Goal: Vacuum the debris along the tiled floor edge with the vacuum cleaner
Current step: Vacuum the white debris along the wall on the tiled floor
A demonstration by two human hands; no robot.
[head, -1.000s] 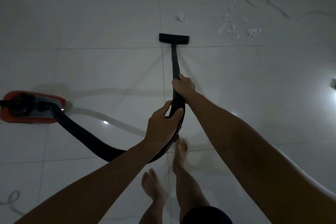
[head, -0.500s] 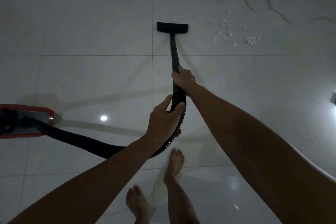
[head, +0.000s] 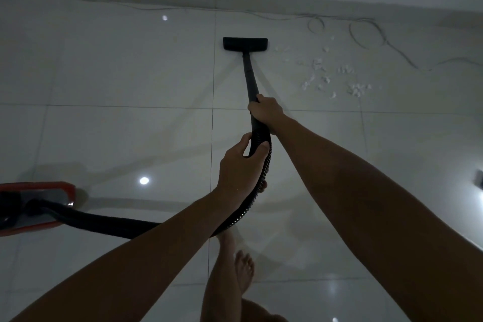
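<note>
debris [head: 330, 78] lies scattered in white bits on the tiled floor [head: 104, 65], just right of the black nozzle [head: 245, 43] and near the wall edge. a thin cable [head: 371, 34] loops along that edge beside the bits, partly among them. the wand [head: 250, 78] runs straight away from the person toward the wall, long axis near vertical in the view, nozzle flat on the floor. the right hand [head: 266, 112] grips the wand; the left hand [head: 239, 167] grips the ribbed hose [head: 104, 223] below it. the red vacuum cleaner [head: 36, 206] sits at far left. a bare foot [head: 244, 269] stands below the hands.
</note>
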